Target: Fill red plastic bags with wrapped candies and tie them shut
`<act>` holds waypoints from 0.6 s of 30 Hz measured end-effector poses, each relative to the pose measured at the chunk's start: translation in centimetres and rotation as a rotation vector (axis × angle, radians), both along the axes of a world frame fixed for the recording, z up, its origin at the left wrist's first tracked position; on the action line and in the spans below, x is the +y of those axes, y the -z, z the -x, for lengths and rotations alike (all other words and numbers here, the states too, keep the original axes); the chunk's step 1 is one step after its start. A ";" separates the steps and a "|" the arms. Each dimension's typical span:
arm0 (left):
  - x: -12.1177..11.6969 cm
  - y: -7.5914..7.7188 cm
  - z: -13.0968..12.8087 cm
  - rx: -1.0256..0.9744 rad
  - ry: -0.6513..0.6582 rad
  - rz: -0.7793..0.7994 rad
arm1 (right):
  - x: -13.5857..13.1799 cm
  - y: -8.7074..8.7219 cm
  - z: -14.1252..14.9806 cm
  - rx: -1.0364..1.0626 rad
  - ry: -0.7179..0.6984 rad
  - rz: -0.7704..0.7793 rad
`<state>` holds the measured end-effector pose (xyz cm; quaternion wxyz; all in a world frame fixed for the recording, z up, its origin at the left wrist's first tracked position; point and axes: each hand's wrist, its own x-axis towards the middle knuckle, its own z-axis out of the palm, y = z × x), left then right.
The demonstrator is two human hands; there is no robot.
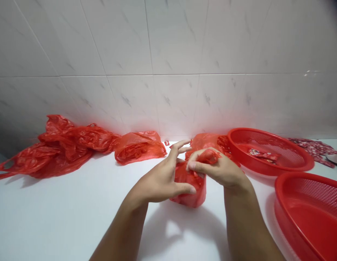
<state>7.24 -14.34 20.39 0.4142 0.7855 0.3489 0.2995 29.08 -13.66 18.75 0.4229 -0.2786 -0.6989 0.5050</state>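
The right hand (214, 168) pinches the gathered top of a crumpled red plastic bag (188, 186) above a white countertop (62, 214), while the open left hand (159, 177) rests against its side, close beside the right.

No text, label, brand or number could be read. The red plastic bag (188, 190) at the centre showed no legible print. The small printed packets (263, 155) in the red basket (266, 135) bore markings too small to read. The same held for the patterned red-and-white strip (312, 150) at the right edge of the counter and the tiny red packet (166, 143) by the tiled wall.
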 end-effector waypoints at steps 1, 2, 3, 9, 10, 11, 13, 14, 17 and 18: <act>0.0 0.1 -0.2 0.006 -0.002 0.020 | -0.1 -0.2 -0.2 -0.012 -0.035 -0.029; 0.1 0.1 -0.4 0.012 -0.005 0.029 | -0.2 -0.3 -0.3 -0.033 -0.058 -0.054; 0.2 0.1 -0.5 0.017 -0.007 0.029 | -0.3 -0.5 -0.4 -0.058 -0.060 -0.084; 0.4 -0.3 -0.3 -0.025 -0.017 0.113 | -0.4 -0.4 0.4 -0.212 0.372 -0.399; 0.4 -0.4 -0.2 -0.060 -0.020 0.145 | -0.4 -0.3 0.7 -0.201 0.420 -0.465; 0.5 -0.4 -0.2 -0.106 -0.022 0.161 | -0.4 -0.2 0.9 -0.179 0.445 -0.538; 0.5 -0.5 -0.3 -0.202 -0.006 0.150 | -0.4 -0.1 1.4 -0.136 0.461 -0.679; 0.6 -0.5 -0.3 -0.240 0.011 0.135 | -0.5 -0.2 1.6 -0.128 0.463 -0.738; 0.7 -0.6 -0.4 -0.271 0.057 0.099 | -0.8 -0.3 2.0 -0.152 0.476 -0.836; 0.7 -0.7 -0.4 -0.260 0.053 0.090 | -0.8 -0.3 2.0 -0.164 0.481 -0.849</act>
